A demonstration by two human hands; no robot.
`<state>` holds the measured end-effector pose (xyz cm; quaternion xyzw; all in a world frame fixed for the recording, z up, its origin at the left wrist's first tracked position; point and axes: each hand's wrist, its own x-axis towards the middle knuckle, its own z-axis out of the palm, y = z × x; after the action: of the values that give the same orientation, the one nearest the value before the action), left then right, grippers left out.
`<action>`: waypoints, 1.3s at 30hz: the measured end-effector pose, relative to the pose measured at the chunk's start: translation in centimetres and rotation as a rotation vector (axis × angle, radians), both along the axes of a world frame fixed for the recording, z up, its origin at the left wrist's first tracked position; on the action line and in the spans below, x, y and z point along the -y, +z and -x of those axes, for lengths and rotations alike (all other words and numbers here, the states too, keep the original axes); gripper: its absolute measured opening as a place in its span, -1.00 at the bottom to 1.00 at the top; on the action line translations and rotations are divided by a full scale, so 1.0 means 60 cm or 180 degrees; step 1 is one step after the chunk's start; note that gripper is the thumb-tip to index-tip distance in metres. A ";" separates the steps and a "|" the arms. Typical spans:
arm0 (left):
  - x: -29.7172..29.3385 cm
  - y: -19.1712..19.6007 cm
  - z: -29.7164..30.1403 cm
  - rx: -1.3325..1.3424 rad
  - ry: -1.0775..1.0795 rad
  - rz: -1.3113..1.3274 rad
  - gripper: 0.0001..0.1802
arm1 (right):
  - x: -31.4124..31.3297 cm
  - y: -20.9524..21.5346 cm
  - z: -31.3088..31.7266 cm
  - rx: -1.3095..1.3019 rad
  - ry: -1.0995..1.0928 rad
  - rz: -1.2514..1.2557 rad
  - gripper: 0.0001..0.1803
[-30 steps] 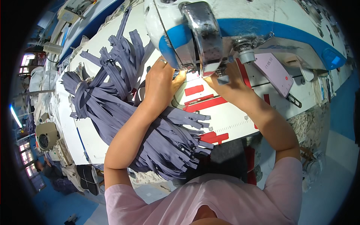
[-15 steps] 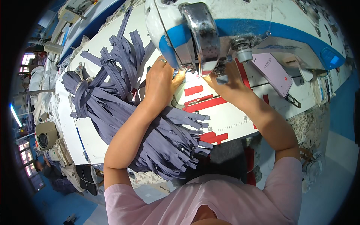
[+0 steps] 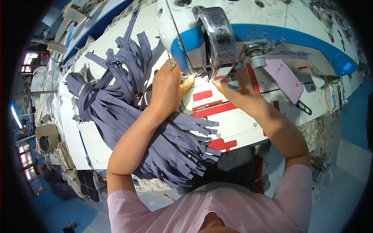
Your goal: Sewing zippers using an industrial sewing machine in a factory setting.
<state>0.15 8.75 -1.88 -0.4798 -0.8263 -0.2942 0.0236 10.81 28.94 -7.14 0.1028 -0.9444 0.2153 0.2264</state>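
"flanking the needle area of a white-and-blue sewing machine, the left hand and the right hand face each other. in what state is each?"

"the left is curled, back upward, thumb and fingertips drawn in beside the needle area; whether it pinches anything cannot be told. the right bends inward from the other side, its fingers partly hidden by the machine's metal parts; its grip cannot be told either."

"and where is the bundle of grey-blue zippers?"

"on the white table, left of the machine. it is gathered near its left end; the left forearm crosses over it, and its loose ends fan out toward the table's near edge."

"what else is marked?"

"a pale lilac phone, screen up, right of the right hand; red tape in strips on the work surface, some between the forearms; and a ring on a finger of the left hand."
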 end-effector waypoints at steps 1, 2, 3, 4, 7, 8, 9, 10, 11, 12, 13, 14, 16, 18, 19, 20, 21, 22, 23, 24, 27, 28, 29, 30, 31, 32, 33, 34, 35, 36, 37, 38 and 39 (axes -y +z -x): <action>0.000 0.000 -0.001 0.0028 0.0026 0.0005 -0.72 | 0.001 0.003 -0.001 -0.0114 -0.0016 0.0135 -0.76; -0.001 0.000 -0.001 0.0055 0.0052 0.0010 -0.71 | 0.003 0.006 -0.003 -0.0116 -0.0021 0.0135 -0.76; -0.001 -0.001 0.000 0.0054 0.0048 0.0010 -0.71 | 0.005 0.009 -0.004 -0.0813 -0.0240 -0.0769 -0.76; -0.001 -0.003 0.000 0.0046 0.0046 0.0006 -0.71 | 0.007 0.012 -0.005 -0.1507 -0.0459 -0.1678 -0.75; -0.001 -0.007 0.002 0.0064 0.0045 -0.0003 -0.70 | 0.001 0.009 -0.016 -0.1182 -0.0444 -0.1808 -0.74; -0.003 -0.008 0.002 0.0093 0.0046 -0.0009 -0.70 | -0.001 0.004 -0.017 -0.1177 -0.0449 -0.1814 -0.74; -0.004 -0.008 0.001 0.0097 0.0039 -0.0015 -0.70 | -0.004 -0.005 -0.015 -0.0700 -0.0222 -0.0621 -0.75; -0.003 -0.007 0.001 0.0043 0.0034 -0.0001 -0.70 | -0.001 -0.003 -0.012 -0.0219 0.0016 0.0578 -0.75; -0.003 -0.005 0.002 -0.0011 0.0029 0.0013 -0.70 | 0.000 0.000 -0.011 -0.0220 0.0020 0.0580 -0.75; -0.002 -0.004 0.002 -0.0013 0.0032 0.0015 -0.70 | 0.001 0.005 -0.013 -0.0080 -0.0019 0.0443 -0.76; -0.002 -0.002 0.001 0.0008 0.0036 0.0002 -0.70 | 0.004 0.015 -0.014 0.0059 -0.0059 0.0304 -0.77; -0.001 -0.001 0.001 0.0028 0.0041 -0.0011 -0.70 | 0.005 0.021 -0.018 0.0056 -0.0056 0.0305 -0.77; -0.002 -0.001 -0.001 -0.0003 0.0028 -0.0013 -0.71 | 0.003 0.035 -0.032 -0.0595 -0.0252 -0.1408 -0.78; 0.001 -0.003 -0.002 -0.0034 0.0033 0.0003 -0.71 | 0.027 0.060 -0.028 -0.0516 -0.0336 -0.0732 -0.78; 0.001 -0.001 -0.005 -0.0032 0.0043 0.0075 -0.72 | 0.034 0.070 -0.027 -0.0430 -0.0426 -0.0070 -0.77; 0.001 0.000 -0.007 -0.0029 0.0053 0.0148 -0.72 | 0.033 0.072 -0.027 -0.0434 -0.0427 -0.0074 -0.77; 0.000 0.001 -0.007 -0.0012 0.0066 0.0170 -0.72 | 0.032 0.073 -0.028 -0.0530 -0.0445 -0.0370 -0.77; -0.002 0.002 -0.007 -0.0014 0.0061 0.0164 -0.72 | 0.029 0.074 -0.030 -0.0622 -0.0468 -0.0668 -0.77; -0.004 0.003 -0.008 -0.0019 0.0033 0.0113 -0.72 | 0.022 0.068 -0.028 -0.0623 -0.0474 -0.0675 -0.77; -0.007 0.003 -0.009 -0.0024 0.0004 0.0062 -0.72 | 0.012 0.055 -0.021 -0.0152 -0.0365 -0.0303 -0.77; -0.001 0.001 -0.005 -0.0125 0.0100 0.0104 -0.70 | 0.019 0.058 -0.023 -0.0044 -0.0300 -0.0009 -0.78; -0.001 0.002 -0.004 -0.0127 0.0103 0.0104 -0.70 | 0.022 0.063 -0.026 -0.0387 -0.0372 -0.0101 -0.79; -0.001 0.004 -0.003 -0.0156 0.0142 0.0172 -0.67 | 0.022 0.064 -0.025 -0.0389 -0.0367 -0.0100 -0.79; 0.000 0.007 -0.002 -0.0186 0.0184 0.0241 -0.64 | 0.021 0.064 -0.023 -0.0700 -0.0317 -0.0336 -0.80; 0.002 0.007 0.000 -0.0194 0.0193 0.0238 -0.64 | 0.019 0.064 -0.020 -0.1015 -0.0265 -0.0577 -0.81; 0.004 0.008 0.001 -0.0319 0.0221 0.0342 -0.63 | 0.019 0.063 -0.022 -0.1025 -0.0253 -0.0576 -0.81; 0.007 0.009 0.002 -0.0443 0.0253 0.0447 -0.62 | 0.019 0.062 -0.026 -0.0200 -0.0398 0.0014 -0.82; 0.013 0.015 0.003 -0.0453 0.0279 0.0455 -0.62 | 0.020 0.063 -0.029 0.0628 -0.0524 0.0606 -0.83; 0.020 0.023 0.003 -0.0491 0.0171 0.0408 -0.63 | 0.017 0.067 -0.032 0.0622 -0.0494 0.0610 -0.83; 0.026 0.030 0.002 -0.0527 0.0065 0.0361 -0.64 | 0.012 0.074 -0.035 0.0356 -0.0370 0.0753 -0.84; 0.028 0.037 0.000 -0.0160 0.0030 0.0178 -0.69 | 0.006 0.078 -0.039 0.0100 -0.0250 0.0894 -0.84; 0.030 0.046 -0.001 -0.0156 0.0061 0.0179 -0.69 | 0.002 0.076 -0.043 0.0108 -0.0219 0.0894 -0.84; 0.031 0.059 0.001 0.0210 0.0170 0.0554 -0.71 | -0.002 0.073 -0.046 0.0004 -0.0184 0.0916 -0.84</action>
<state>0.12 6.89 1.66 -0.4479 -0.8615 -0.2361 -0.0376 13.56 29.07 -2.79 0.0419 -0.9064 0.3419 0.2443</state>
